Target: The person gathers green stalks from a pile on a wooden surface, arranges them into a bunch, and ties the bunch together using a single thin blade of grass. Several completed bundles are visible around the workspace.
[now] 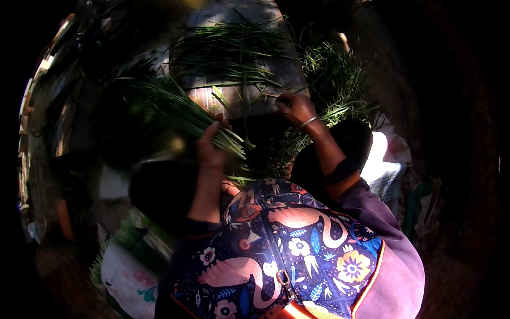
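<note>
My left hand [212,142] is wrapped round a bunch of garlic chives [183,109]. Their pale cut ends point down to the right, and the dark green leaves fan out to the upper left. Over the near right corner of a low wooden board [201,97], my right hand [297,109] is closed, fingers curled in. A thin stalk lies close to its fingertips, but what they pinch, if anything, is too small to make out. More loose chives [228,50] lie across the board, and a few short pale pieces rest near its front edge.
A heap of tangled green leaves and scraps [337,80] lies right of the board. White printed sacks stand beside me, one [127,276] at lower left with greens by it, another [385,159] at right. Deep shadow hides much of the surroundings.
</note>
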Demonstrator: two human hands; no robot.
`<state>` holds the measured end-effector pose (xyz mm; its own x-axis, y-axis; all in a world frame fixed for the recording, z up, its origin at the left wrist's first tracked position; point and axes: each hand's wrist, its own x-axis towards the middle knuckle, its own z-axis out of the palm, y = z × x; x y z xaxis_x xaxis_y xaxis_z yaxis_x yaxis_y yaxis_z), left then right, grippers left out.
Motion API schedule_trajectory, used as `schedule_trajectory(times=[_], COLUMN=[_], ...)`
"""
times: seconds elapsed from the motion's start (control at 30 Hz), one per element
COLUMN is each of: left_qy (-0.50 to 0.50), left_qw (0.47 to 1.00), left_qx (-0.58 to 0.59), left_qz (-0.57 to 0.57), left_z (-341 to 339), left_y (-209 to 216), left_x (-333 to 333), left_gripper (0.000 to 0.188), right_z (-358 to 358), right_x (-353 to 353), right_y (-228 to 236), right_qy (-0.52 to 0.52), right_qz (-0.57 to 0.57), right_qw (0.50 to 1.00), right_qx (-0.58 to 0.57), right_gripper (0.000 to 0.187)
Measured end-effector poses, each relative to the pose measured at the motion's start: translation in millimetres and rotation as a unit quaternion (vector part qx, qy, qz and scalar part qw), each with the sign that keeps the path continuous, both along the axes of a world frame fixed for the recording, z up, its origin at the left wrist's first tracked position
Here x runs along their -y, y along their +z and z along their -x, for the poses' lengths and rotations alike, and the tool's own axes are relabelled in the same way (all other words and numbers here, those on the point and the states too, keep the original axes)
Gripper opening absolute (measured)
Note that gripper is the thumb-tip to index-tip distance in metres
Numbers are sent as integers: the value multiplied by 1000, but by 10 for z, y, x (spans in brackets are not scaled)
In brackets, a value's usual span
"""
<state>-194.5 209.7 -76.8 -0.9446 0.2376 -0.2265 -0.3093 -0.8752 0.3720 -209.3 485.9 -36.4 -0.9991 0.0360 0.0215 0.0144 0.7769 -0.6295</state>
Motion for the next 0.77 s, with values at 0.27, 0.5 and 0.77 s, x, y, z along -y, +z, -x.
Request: schedule_trajectory(times=[0.27, 0.5, 0.77], left_qy=[-26, -1, -24], left_qw=[995, 994, 995], left_qx=[60, 68, 91], left_qz=[80, 88, 42], left_z=[-9, -12, 75], left_y=[-70, -30, -266], left_x=[-161, -207, -174], left_gripper=[29, 24, 27], right_z=[798, 367, -142], right_x=[-51, -328, -1047], right_y=[-58, 735, 1275], right_qy=[4, -93, 22], right_qz=[-224, -185, 208], right_qw=[975, 978, 978], right_qx=[-12, 30, -13], right_gripper=[25, 31, 27])
